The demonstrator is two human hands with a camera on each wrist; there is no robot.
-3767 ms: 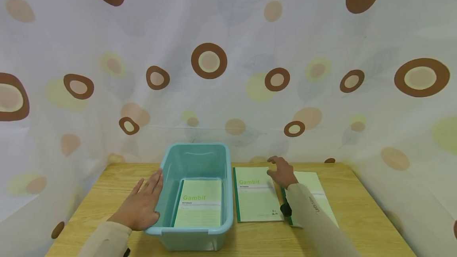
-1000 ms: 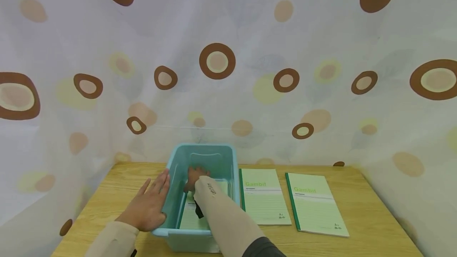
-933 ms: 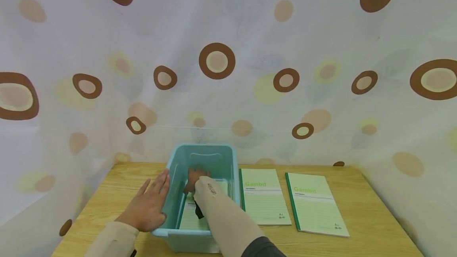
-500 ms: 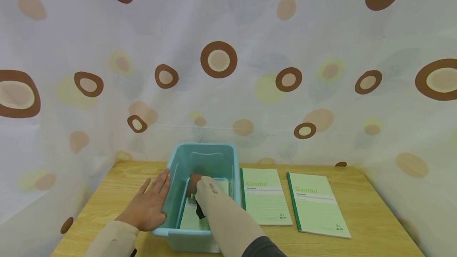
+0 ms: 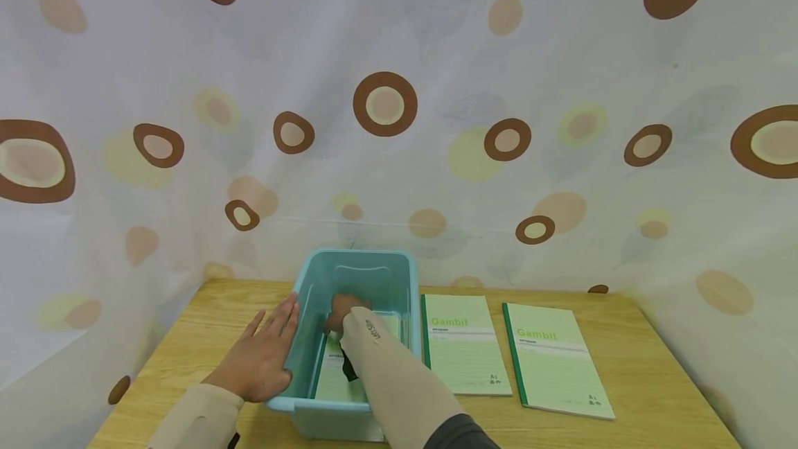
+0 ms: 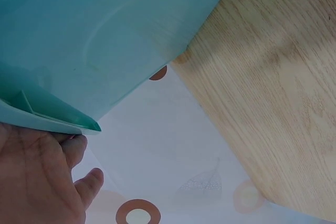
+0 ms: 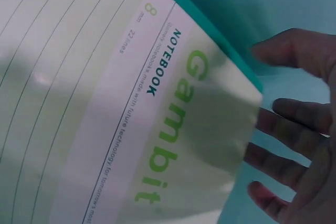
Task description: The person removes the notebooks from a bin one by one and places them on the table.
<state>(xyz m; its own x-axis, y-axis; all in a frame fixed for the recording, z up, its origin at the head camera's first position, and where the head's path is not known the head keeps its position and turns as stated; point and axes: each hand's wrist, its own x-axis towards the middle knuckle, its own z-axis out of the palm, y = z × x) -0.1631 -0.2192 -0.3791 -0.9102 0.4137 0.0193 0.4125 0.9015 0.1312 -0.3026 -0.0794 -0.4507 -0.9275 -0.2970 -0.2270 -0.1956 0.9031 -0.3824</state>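
Note:
My left hand lies with straight fingers along the left rim of a light blue plastic bin. In the left wrist view its fingers touch the outside of the bin's rim. Inside the bin, a pale green Gambit notebook lies flat with its dark green spine to the left. My right hand reaches down at the notebook's far end, and the forearm covers part of the cover. The right wrist view shows the thumb near the spine corner and loosely spread fingers at the top edge, not gripping it.
Two similar notebooks lie on the wooden table to the right of the bin: one near notebook beside it, and a slightly turned one farther right. A patterned white sheet hangs behind and at both sides.
My right hand has moved from above the table notebooks into the bin. Within the last second it dipped and rose slightly there. The left hand stays on the rim.

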